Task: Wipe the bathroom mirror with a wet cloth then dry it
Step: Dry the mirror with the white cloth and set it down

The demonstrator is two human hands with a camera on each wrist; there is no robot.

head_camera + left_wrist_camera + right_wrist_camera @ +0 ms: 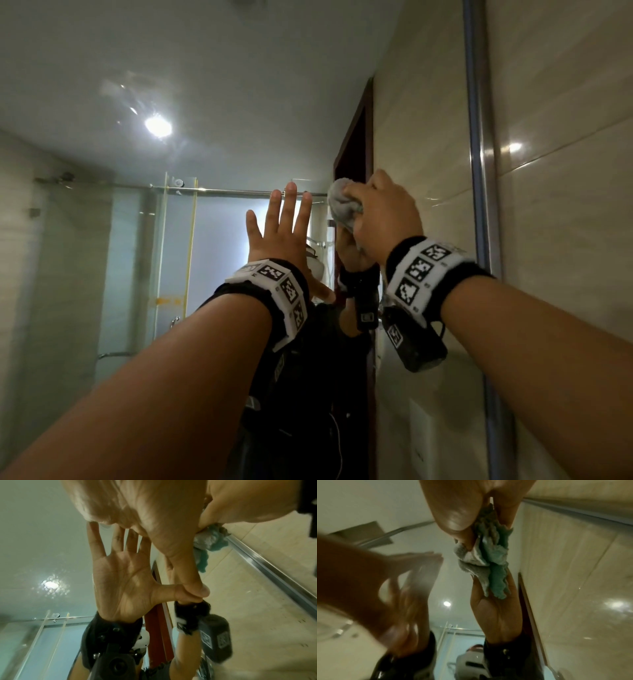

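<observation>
Wiping pass under way, high on the mirror. Right hand bunched tight round the cloth, pressing it to the glass right of frame centre, near the metal edge strip. Left hand spread flat, fingers straight, braced on the glass just beside. Wet or dry pass: cannot tell. Next, probably: steady sweeps across, pressure kept even.

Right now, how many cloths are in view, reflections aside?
1. The cloth is bunched in the right hand against the mirror, near its right edge. Others could lie out of view.
</observation>
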